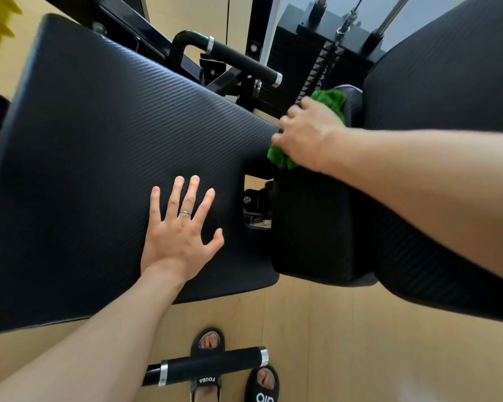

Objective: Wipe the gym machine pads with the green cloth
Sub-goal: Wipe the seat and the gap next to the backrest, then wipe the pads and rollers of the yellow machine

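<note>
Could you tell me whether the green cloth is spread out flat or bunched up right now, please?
Bunched up. The green cloth shows as crumpled tufts above and below the right hand, which covers its middle.

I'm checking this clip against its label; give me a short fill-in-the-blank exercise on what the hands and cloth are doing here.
1. The right hand presses a cloth whose colour is ____.
2. The left hand lies flat, fingers spread, on the large ____ pad.
3. A ring sits on a finger of the ____ hand.
4. The person's feet, in black ____, stand on the wooden floor.

Missing words: green; black; left; slippers
</note>
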### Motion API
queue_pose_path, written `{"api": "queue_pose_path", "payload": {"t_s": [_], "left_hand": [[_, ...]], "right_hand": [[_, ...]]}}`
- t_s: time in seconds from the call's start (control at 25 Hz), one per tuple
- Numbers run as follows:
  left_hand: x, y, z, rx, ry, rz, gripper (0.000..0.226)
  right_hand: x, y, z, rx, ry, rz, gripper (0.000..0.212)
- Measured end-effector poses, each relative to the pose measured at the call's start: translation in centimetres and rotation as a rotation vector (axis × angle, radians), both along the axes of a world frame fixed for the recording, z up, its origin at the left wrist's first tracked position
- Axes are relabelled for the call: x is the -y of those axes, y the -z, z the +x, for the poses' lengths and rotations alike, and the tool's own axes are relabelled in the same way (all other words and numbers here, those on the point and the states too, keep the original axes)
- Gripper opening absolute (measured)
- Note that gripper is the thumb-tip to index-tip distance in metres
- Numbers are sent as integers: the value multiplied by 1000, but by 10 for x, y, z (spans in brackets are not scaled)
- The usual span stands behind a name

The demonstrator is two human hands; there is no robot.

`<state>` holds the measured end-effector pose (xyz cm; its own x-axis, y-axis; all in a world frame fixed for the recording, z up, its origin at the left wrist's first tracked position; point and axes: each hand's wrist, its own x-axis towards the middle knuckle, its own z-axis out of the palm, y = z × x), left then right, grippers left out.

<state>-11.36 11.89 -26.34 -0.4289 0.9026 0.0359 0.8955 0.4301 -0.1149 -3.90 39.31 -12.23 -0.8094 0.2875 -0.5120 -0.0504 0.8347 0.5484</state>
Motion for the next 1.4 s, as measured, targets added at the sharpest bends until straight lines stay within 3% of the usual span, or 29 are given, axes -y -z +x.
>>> {"api": "queue_pose_path", "payload": {"t_s": [0.2,0.56,0.72,0.8,0.88,0.96,1.04,1.08,1.2,1.32,1.4], "left_hand": [[1,1,-1,8,1,4,79],[1,-9,2,7,-23,-77,77],[-3,-36,-1,212,-57,-238,80],[-7,-61,0,405,-81,-281,78],[-8,-94,14,801,-173,-201,67],[-2,-126,30,1328,-341,-99,54],[2,-160,42,1796,-508,-17,49],[3,-177,45,1944,-549,17,51],[-4,-226,58,2032,-489,78,49],[-16,-269,77,1920,-366,66,38],[-20,-297,89,1858,-350,91,40]], "right_hand": [[-37,-39,-6,-95,309,46,40],[60,-32,53,-150,193,121,37],[119,-35,88,-152,268,16,35],[150,-40,96,-157,346,-145,33],[173,-46,103,-323,565,-472,21],[181,-55,103,-574,989,-807,17],[182,-67,101,-866,1474,-1126,32],[183,-75,102,-983,1684,-1271,39],[182,-109,111,-1109,2019,-1633,57],[182,-144,127,-1148,1983,-1883,65],[185,-168,145,-1161,1892,-1889,70]]}}
